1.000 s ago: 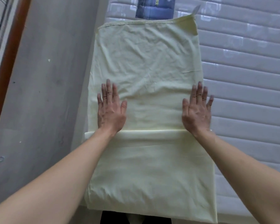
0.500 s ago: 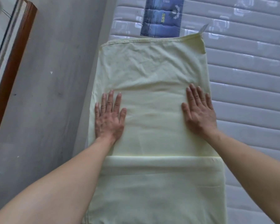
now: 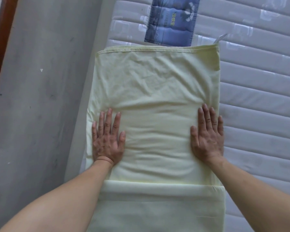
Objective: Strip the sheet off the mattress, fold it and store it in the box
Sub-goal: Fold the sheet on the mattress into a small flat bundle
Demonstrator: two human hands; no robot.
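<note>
The pale yellow sheet (image 3: 157,84) lies off the bed as a long folded strip along the left edge of the bare quilted mattress (image 3: 261,124), its hemmed far end just below the blue label (image 3: 171,20) and a thicker folded band (image 3: 162,190) crossing it near the person's body. Stripping therefore looks done and folding is under way, judging by the layers; the strip is still long, so more folds seem to be needed, and the box is not in view, so storing is yet to come. The left hand (image 3: 107,139) and the right hand (image 3: 208,136) both lie flat on the cloth, fingers straight and slightly spread, each grip wide and holding nothing, one near each long edge of the strip. Wrinkles bunch just beyond the fingertips, above all by the right hand. Compared with the frame half a second earlier, both hands sit farther up the strip from the folded band, so they appear to be smoothing away from the body. To the left of the mattress runs the grey floor (image 3: 40,97), with a brown wooden frame (image 3: 0,47) at the picture's edge
</note>
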